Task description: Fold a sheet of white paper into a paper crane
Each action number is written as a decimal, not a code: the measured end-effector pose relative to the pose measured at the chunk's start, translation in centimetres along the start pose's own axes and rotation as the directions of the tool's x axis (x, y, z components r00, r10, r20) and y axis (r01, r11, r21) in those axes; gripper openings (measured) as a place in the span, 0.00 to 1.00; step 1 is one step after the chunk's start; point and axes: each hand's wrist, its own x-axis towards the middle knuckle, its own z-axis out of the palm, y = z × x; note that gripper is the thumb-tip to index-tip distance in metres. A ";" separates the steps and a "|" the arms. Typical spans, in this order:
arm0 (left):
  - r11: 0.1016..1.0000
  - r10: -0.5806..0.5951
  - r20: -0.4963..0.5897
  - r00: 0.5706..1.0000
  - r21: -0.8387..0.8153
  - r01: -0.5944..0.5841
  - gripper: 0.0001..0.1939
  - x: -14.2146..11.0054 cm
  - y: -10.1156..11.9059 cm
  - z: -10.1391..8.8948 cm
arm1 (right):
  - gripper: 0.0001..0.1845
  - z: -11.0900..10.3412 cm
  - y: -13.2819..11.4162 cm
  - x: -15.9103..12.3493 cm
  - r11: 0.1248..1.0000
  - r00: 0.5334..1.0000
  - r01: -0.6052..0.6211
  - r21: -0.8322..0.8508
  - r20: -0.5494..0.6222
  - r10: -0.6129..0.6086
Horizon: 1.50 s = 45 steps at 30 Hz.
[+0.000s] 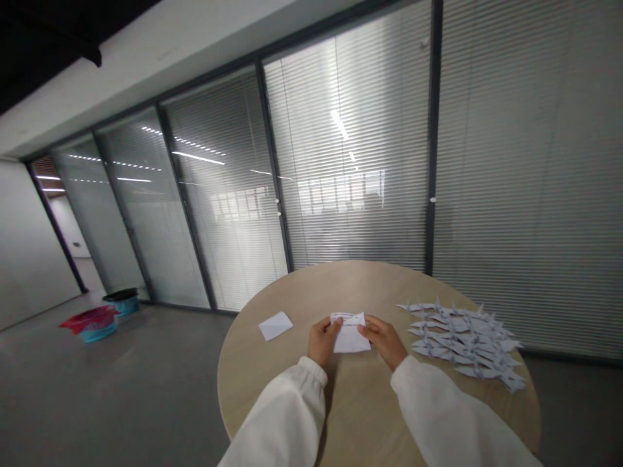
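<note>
Rnd wood table (287, 363), paper cranes (460, 340); glass wall w/ blinds (350, 162) behind.

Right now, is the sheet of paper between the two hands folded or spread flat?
Folded: the white paper shows a layered, printed edge along its top, held between the left hand and right hand.
</note>
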 end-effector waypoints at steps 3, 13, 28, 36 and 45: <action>0.991 -0.065 0.019 0.998 -0.117 0.067 0.22 0.1 -0.2 0.0 | 0.30 0.1 -0.1 -0.1 1.000 1.000 0.006 -0.001 -0.018 -0.006; 0.943 -0.166 0.041 0.985 -0.284 0.171 0.21 -0.5 0.6 0.3 | 0.23 0.1 -0.5 -0.4 0.980 0.991 0.128 -0.150 0.046 -0.122; 0.983 -0.138 0.004 0.990 -0.124 0.137 0.22 -0.1 0.1 0.0 | 0.19 0.1 -0.7 -0.6 0.916 0.978 0.178 -0.359 -0.037 -0.204; 0.960 -0.209 0.004 0.978 -0.191 0.206 0.21 -0.1 0.2 0.1 | 0.14 0.2 -1.0 -0.8 0.837 0.950 0.287 -0.465 0.030 -0.309; 0.961 -0.224 -0.011 0.975 -0.169 0.219 0.21 -0.2 0.9 0.0 | 0.13 0.2 -1.1 -1.1 0.689 0.913 0.398 -0.605 0.187 -0.363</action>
